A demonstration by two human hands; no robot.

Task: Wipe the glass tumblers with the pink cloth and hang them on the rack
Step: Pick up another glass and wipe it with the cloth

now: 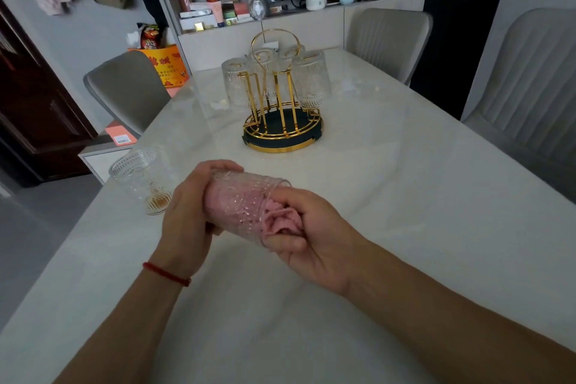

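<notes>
The left hand (190, 206) has its grip curled round the bottom end of a glass tumbler (243, 203) lying on its side above the bench (405, 196). The right hand (311, 227) pinches the pink cloth (280, 221), which is stuffed inside that glass, so I think the wiping is under way. Four tumblers hang upside down on the gold rack (282, 115) farther back. One more tumbler (141, 181) stands near the left hand, not hung yet.
</notes>
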